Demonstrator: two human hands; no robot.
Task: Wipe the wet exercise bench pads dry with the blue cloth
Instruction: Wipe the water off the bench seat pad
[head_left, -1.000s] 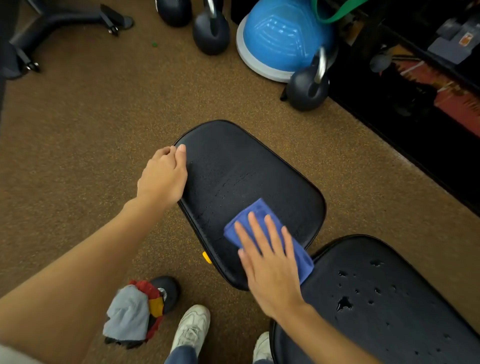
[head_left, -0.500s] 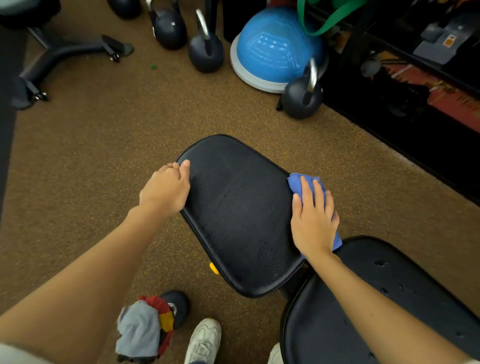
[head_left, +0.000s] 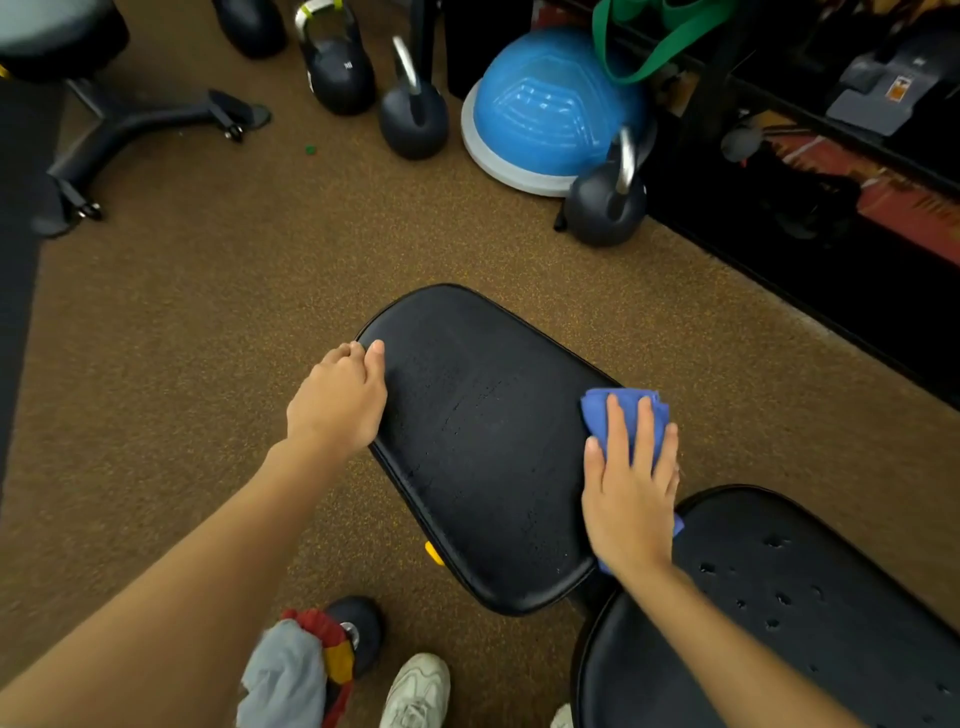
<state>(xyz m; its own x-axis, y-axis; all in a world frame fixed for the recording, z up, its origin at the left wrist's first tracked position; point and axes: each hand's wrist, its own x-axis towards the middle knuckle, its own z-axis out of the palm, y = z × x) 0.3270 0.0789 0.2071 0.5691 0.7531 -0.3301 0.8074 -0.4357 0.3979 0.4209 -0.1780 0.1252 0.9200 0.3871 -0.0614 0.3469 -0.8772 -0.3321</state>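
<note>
- Floor (head_left: 218, 322): brown speckled rubber, fills most of the view. Kettlebells (head_left: 414, 122) and a blue balance dome (head_left: 545, 109) stand at the far edge, well apart from the work.
- Near pad (head_left: 810, 613): black, lower right corner. Clear water drops scattered over its surface. Judged untouched by the cloth; this is the larger share of the work left.
- Far pad (head_left: 483, 447): black, centre of view, separated from the near pad by a narrow gap. No standing drops visible; only a faint fine speckle along the middle and left part, either residual damp or surface texture, cannot tell which. Judged mostly wiped.
- Left hand (head_left: 340, 397): at the left rim of the far pad, fingers curled over the edge and thumb lying on top, gripping the pad, apparently to steady it.
- Right hand (head_left: 631, 483): flat, fingers straight and slightly spread, pressing down on the cloth at the right edge of the far pad, beside the gap.
- Blue cloth (head_left: 605, 410): bunched under the right hand, showing past the fingertips and again at the heel of the palm.
- Progress estimate: roughly half. One pad near finished, a last pass over the speckled area possibly needed; near pad still wet throughout.
</note>
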